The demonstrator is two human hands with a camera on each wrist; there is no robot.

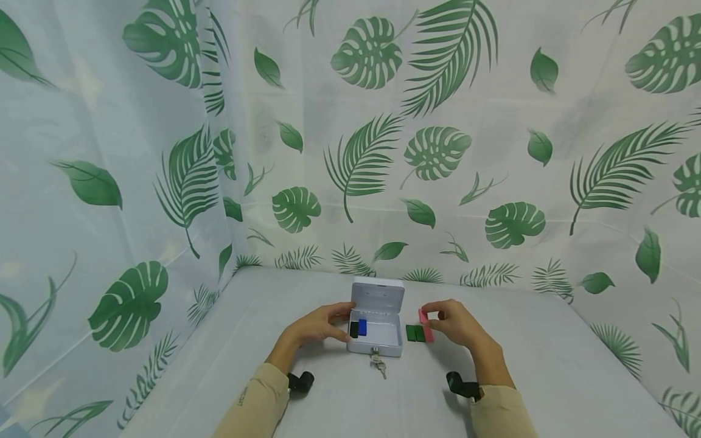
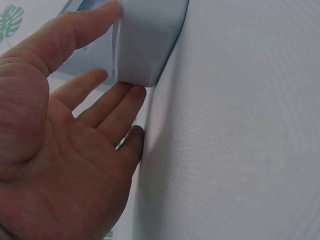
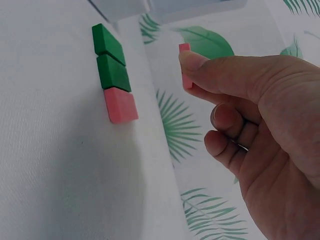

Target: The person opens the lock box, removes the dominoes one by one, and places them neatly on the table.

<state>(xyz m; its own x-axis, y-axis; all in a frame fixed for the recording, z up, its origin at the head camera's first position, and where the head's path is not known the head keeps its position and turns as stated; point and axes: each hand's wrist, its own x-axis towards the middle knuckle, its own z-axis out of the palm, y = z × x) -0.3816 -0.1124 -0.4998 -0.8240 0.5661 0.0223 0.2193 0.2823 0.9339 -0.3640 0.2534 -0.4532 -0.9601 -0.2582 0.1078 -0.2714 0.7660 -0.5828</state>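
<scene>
While open, box (image 1: pixel 376 331), black block (image 1: pixel 353 329), blue block (image 1: pixel 362 326)

pink block (image 1: pixel 423 315): small, flat, held upright off the bench, pinched by the right hand (image 1: pixel 457 325)
box (image 1: pixel 375 331): white, lid open, steadied at its left side by the left hand (image 1: pixel 314 326)

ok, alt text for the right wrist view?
The right hand pinches a small pink rectangular block between thumb and forefinger above the white cloth-covered table. On the table two green blocks and a pink block lie in a touching row.
</scene>
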